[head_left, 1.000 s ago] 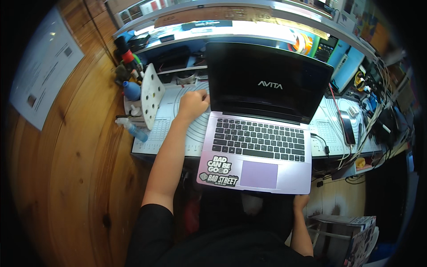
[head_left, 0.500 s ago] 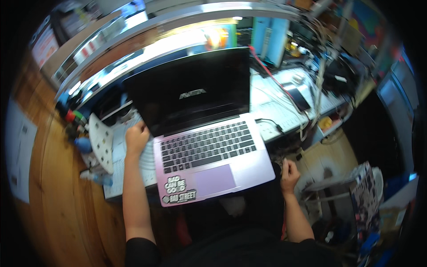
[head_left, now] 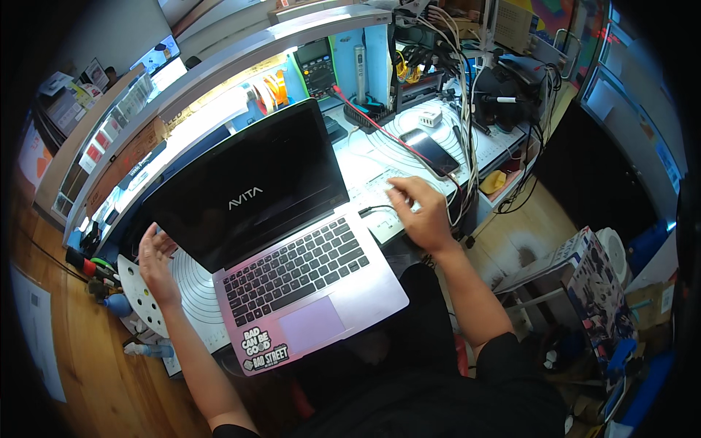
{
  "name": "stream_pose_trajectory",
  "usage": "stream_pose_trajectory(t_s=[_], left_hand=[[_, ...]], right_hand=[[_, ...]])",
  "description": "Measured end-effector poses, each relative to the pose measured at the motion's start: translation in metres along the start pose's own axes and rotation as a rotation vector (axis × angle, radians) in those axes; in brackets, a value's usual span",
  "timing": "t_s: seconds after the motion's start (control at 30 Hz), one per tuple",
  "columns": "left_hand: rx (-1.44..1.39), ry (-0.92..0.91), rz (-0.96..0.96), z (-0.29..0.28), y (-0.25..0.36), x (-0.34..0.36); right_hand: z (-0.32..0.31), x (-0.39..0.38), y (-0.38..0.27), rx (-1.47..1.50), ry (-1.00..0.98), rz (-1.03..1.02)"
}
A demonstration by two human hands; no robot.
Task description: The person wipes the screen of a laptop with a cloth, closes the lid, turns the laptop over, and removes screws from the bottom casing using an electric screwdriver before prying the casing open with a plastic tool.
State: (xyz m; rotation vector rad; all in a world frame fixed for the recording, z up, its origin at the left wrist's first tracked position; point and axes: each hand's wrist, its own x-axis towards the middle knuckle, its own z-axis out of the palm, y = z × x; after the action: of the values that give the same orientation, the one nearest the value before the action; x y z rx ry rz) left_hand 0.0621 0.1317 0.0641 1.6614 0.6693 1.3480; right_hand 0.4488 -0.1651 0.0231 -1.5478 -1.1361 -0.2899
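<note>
An open pink laptop (head_left: 314, 328) with a dark screen (head_left: 277, 160) and stickers beside its touchpad lies angled at the desk's front. My left hand (head_left: 159, 266) is beside the screen's left edge with fingers apart and bent, holding nothing visible; whether it touches the edge I cannot tell. My right hand (head_left: 420, 212) hovers right of the laptop with fingers loosely bent and apart, near a black charging cable (head_left: 380, 207) plugged into the laptop's right side.
The desk mat (head_left: 196, 292) carries a perforated white stand (head_left: 139, 277) and bottles at left; a phone (head_left: 431, 152), white charger (head_left: 430, 118), multimeter (head_left: 315, 69) and tangled cables at back right. A shelf (head_left: 255, 51) spans the back. A printed box (head_left: 591, 292) stands low right.
The view has swung rightward. My right hand has risen from below the laptop to beside its right edge, and my left hand's fingers have spread from a curled shape.
</note>
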Motion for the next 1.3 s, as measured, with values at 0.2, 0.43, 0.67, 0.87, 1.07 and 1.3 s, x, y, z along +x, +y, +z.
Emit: stream_pose_trajectory(t_s=[0.2, 0.43, 0.67, 0.87, 1.07, 1.3], left_hand=[[0.269, 0.067, 0.049, -0.007, 0.025, -0.006], [-0.136, -0.043, 0.016, 0.017, 0.032, 0.014], [-0.537, 0.148, 0.008, 0.039, 0.034, 0.022], [-0.501, 0.169, 0.26, 0.04, 0.048, -0.042], [-0.399, 0.138, 0.432, 0.041, 0.043, -0.083], [-0.312, 0.196, 0.439, 0.041, 0.048, -0.087]], right_hand=[[-0.1, 0.012, 0.129, -0.7, 0.389, 0.197], [-0.116, 0.036, 0.101, -0.513, 0.311, 0.282], [-0.024, 0.025, -0.02, -0.076, -0.128, -0.001], [0.015, 0.043, 0.01, 0.106, -0.11, 0.169], [0.076, 0.104, 0.021, 0.091, -0.325, -0.009], [0.133, 0.123, -0.004, 0.118, -0.583, -0.139]])
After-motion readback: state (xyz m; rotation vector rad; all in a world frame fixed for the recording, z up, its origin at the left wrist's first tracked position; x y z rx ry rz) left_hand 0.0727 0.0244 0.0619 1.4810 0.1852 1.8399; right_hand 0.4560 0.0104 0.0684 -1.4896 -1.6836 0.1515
